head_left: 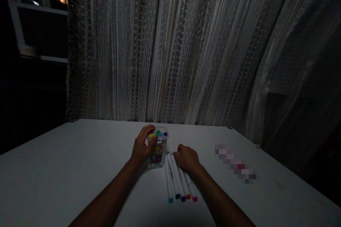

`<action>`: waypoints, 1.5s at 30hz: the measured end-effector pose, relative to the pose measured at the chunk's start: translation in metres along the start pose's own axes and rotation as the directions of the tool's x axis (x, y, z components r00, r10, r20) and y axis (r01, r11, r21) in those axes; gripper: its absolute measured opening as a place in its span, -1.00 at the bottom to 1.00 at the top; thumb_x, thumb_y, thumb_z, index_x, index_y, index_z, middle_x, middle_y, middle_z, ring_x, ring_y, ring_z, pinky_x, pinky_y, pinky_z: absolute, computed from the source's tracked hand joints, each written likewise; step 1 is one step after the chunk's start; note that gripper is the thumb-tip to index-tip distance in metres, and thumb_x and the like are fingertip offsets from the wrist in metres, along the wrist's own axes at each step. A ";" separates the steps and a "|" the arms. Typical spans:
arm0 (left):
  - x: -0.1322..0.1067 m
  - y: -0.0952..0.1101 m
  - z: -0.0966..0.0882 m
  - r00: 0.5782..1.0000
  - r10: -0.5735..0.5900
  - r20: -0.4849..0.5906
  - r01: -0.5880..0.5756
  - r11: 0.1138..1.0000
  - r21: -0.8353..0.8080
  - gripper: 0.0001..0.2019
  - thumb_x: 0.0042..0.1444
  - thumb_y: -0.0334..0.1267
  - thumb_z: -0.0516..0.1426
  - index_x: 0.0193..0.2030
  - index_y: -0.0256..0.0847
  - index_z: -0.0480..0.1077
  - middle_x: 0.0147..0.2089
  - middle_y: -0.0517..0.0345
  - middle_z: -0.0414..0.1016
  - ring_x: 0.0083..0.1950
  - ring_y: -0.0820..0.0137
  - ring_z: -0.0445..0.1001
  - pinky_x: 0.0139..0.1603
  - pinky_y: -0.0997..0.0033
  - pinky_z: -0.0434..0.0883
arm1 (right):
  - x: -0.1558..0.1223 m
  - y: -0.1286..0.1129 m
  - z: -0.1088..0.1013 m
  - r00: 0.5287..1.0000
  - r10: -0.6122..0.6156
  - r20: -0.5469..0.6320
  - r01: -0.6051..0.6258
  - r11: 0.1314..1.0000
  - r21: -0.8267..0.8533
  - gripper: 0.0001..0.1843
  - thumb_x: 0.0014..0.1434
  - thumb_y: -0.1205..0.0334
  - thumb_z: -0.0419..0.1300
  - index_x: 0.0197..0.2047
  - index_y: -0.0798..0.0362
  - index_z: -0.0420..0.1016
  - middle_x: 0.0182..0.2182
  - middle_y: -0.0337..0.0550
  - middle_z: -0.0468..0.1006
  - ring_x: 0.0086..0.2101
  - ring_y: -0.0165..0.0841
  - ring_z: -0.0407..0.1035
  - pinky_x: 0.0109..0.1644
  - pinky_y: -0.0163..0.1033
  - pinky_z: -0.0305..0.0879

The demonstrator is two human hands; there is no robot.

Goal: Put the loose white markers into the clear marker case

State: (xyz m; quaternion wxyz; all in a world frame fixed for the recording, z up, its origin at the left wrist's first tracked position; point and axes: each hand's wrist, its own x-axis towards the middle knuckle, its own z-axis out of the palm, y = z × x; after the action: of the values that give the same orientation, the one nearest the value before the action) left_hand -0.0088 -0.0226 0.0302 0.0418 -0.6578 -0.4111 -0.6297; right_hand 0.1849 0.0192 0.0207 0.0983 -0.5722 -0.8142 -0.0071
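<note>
White-barrelled felt markers with coloured ends (173,178) lie fanned on a smooth white table (101,163), just right of a clear plastic, box-shaped marker case (163,151) standing upright. Five coloured ends, light blue, black, dark blue, orange and pink, point toward the person, while the far ends converge beside the case, an arrangement that seems to leave the colours easy to tell apart.

A bare left hand (141,146) wraps the case from the left, thumb across its front and fingers curled over the upper edge, a grip that probably keeps the light box from tipping. Yellow, green, light-blue and purple marker tops (158,133) show at its mouth, above a dark printed label (156,154) on the front.

A bare right hand (188,158) bends low over the far ends of the loose markers, fingers curled inward; whether they pinch one cannot be told in the dim light.

Well apart to the right lies a long pinkish item (236,164), its details blurred out. Behind the table hangs a pale, patterned curtain (165,49), with a white-framed window (39,8) at far left.
</note>
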 end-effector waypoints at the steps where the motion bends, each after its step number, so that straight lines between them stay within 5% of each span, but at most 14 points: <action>1: 0.000 -0.001 0.000 1.000 -0.005 -0.006 0.005 1.000 0.003 -0.73 0.13 -0.12 -0.02 -0.11 -0.21 0.28 -0.05 -0.03 0.33 0.02 0.30 0.32 0.05 0.25 0.31 | 0.003 -0.004 -0.002 1.000 -0.022 0.011 0.023 1.000 -0.013 -0.63 0.12 0.05 -0.04 -0.16 0.09 0.41 -0.23 0.05 0.53 -0.19 -0.18 0.40 -0.20 -0.18 0.20; 8: -0.003 -0.003 0.001 0.999 -0.036 -0.005 0.036 0.999 0.009 -0.68 0.16 -0.09 -0.07 -0.05 -0.22 0.26 0.01 -0.03 0.29 0.08 0.30 0.28 0.10 0.24 0.26 | 0.010 -0.025 0.006 0.997 -0.055 0.059 0.057 0.998 -0.042 -0.59 0.05 0.06 0.04 -0.14 0.15 0.44 -0.20 0.12 0.51 -0.16 -0.17 0.40 -0.18 -0.19 0.23; 24: -0.005 -0.003 0.004 0.997 -0.070 -0.019 0.070 0.997 0.027 -0.60 0.16 0.01 -0.11 -0.02 -0.23 0.24 0.01 -0.02 0.28 0.08 0.28 0.26 0.13 0.22 0.21 | 0.002 -0.019 0.015 0.998 -0.060 -0.007 0.060 0.998 -0.007 -0.68 0.07 0.19 0.02 -0.19 0.18 0.46 -0.22 0.15 0.52 -0.18 -0.17 0.41 -0.19 -0.18 0.24; 35: -0.004 -0.001 0.003 0.996 -0.084 -0.009 0.084 0.996 0.014 -0.63 0.16 -0.02 -0.08 -0.04 -0.22 0.25 0.01 0.00 0.28 0.07 0.28 0.26 0.12 0.23 0.22 | 0.014 -0.010 0.018 0.989 0.110 -0.103 -0.074 0.949 0.305 -0.76 0.01 0.13 0.09 -0.30 0.09 0.43 -0.36 -0.05 0.54 -0.31 -0.31 0.40 -0.34 -0.30 0.13; 41: -0.003 -0.002 0.003 0.997 -0.074 -0.008 0.074 0.997 0.006 -0.64 0.16 -0.04 -0.08 -0.04 -0.22 0.25 0.00 -0.01 0.28 0.07 0.28 0.26 0.12 0.21 0.23 | 0.012 -0.010 0.018 0.992 0.077 -0.095 -0.036 0.926 0.375 -0.64 -0.02 0.18 0.14 -0.11 0.06 0.36 -0.32 -0.12 0.53 -0.31 -0.36 0.38 -0.32 -0.34 0.13; 45: -0.003 -0.002 0.003 0.997 -0.071 -0.011 0.071 0.998 0.001 -0.65 0.16 -0.05 -0.08 -0.05 -0.23 0.25 0.00 -0.01 0.28 0.06 0.29 0.27 0.10 0.24 0.24 | 0.010 -0.010 0.020 0.994 0.045 -0.100 -0.013 0.952 0.305 -0.70 0.00 0.14 0.12 -0.16 0.03 0.43 -0.28 -0.10 0.53 -0.25 -0.33 0.38 -0.24 -0.30 0.16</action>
State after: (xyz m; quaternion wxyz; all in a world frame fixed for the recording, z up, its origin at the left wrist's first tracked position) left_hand -0.0070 -0.0212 0.0260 0.0224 -0.6393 -0.4344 -0.6342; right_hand 0.1687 0.0277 0.0037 0.2280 -0.5609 -0.7908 0.0895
